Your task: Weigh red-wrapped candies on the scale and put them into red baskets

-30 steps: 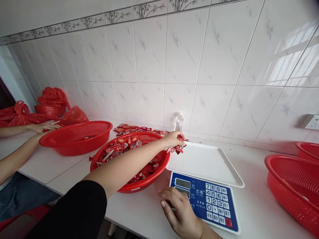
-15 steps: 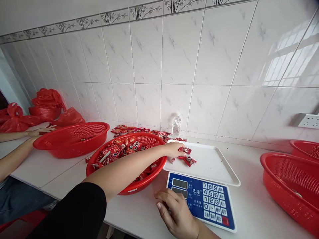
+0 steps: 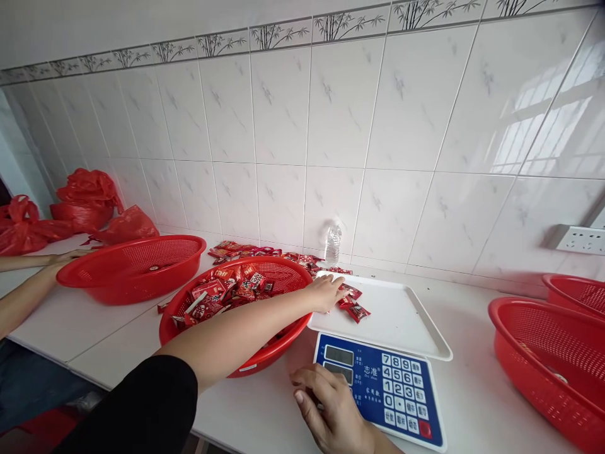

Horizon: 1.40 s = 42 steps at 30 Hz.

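Observation:
My left hand (image 3: 326, 293) reaches across a red basket (image 3: 283, 340) to the left end of the scale's white tray (image 3: 401, 315). Its fingers are stretched out beside a few small red snack packets (image 3: 355, 309) lying there; they seem to touch the nearest one. Many similar packets (image 3: 227, 293) fill the basket beneath my forearm. My right hand (image 3: 331, 403) rests by the lower left of the blue scale panel (image 3: 378, 384), fingers loosely bent and apart, holding nothing visible. It covers part of the displays.
More packets (image 3: 246, 249) lie along the wall beside a clear plastic bottle (image 3: 333, 244). Left stands another red basket (image 3: 142, 271), with another person's hands (image 3: 61, 257) behind it and red plastic bags (image 3: 85, 202) beyond. Red baskets (image 3: 543, 353) stand at right.
My left hand has drawn back slightly left from the packets, and its fingers have straightened over them. My right hand stays by the scale. The view has shifted slightly.

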{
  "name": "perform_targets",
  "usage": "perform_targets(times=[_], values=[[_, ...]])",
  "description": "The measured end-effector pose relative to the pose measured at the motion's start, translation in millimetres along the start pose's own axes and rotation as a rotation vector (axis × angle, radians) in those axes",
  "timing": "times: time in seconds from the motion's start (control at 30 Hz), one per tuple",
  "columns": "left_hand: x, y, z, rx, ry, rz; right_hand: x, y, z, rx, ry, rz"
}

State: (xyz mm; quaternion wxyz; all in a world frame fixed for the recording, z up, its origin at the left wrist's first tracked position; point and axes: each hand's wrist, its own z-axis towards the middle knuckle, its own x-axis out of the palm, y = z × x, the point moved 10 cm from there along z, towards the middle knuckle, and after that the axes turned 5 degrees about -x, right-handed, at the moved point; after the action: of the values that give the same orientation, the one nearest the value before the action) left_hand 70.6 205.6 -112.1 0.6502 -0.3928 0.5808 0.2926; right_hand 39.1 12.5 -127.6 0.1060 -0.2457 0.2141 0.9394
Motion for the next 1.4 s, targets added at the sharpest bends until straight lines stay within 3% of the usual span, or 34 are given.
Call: perform_targets(times=[0.23, 0.4, 0.47, 0.57, 0.63, 0.7, 0.8, 0.93, 1.13, 1.4], values=[[27.4, -20.4, -0.4, -0.050, 0.127, -0.085, -0.1, 1.8, 0.6, -0.011, -0.004, -0.012], [38.2, -20.3, 2.3, -0.041, 0.181, -0.112, 1.4, 1.8, -0.3, -0.015, -0.007, -0.005], [24.8, -21.7, 5.8, 0.021, 0.144, -0.135, 2.0, 1.4, -0.4, -0.014, -0.006, -0.001], [-19.4, -13.8, 11.7, 0.108, -0.046, -0.268, 1.6, 0.4, -0.4, -0.005, -0.008, 0.004], [-45.2, 14.6, 13.5, 0.024, -0.180, -0.309, 0.7, 1.1, -0.3, -0.006, -0.011, 0.008], [-51.9, 55.8, 10.7, -0.155, -0.219, -0.230, -0.2, 2.5, -0.1, -0.012, -0.013, 0.009], [-32.3, 106.8, -2.9, -0.303, -0.098, -0.106, 0.0, 3.9, -0.7, -0.016, -0.010, 0.017], [8.2, 141.9, -25.6, -0.345, 0.132, -0.004, 3.3, 1.8, -3.4, -0.007, 0.000, 0.040], [37.2, 147.5, -28.0, -0.334, 0.287, 0.048, 6.3, -4.6, -6.2, 0.022, 0.005, 0.064], [52.4, 139.4, -22.9, -0.287, 0.354, 0.018, 7.7, -7.1, -6.7, 0.064, 0.048, 0.058]])
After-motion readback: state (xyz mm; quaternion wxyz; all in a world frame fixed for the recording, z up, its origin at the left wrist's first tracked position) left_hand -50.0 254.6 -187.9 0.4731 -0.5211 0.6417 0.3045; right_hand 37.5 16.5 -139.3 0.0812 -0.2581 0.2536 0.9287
